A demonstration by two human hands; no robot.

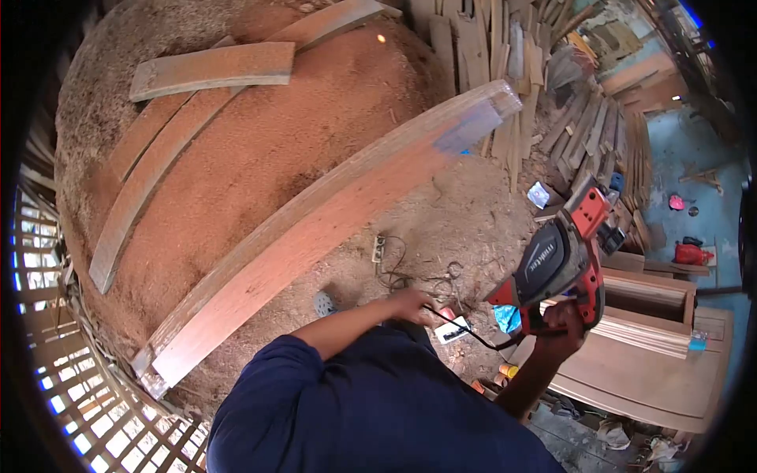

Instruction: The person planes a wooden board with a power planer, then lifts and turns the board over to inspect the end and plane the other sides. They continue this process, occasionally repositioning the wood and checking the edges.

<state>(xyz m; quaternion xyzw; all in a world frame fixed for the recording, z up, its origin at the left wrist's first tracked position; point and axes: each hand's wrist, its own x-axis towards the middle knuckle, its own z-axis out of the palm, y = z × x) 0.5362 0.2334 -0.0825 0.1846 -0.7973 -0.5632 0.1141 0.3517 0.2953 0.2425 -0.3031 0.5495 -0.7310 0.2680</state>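
Gripping the "maktec" power tool (546,256) — right hand (563,328) clamped on handle (589,293); left hand (411,306) closed round cord (471,334).

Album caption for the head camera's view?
Right hand grips a red-and-black power tool, left hand holds its cord, near a long board.
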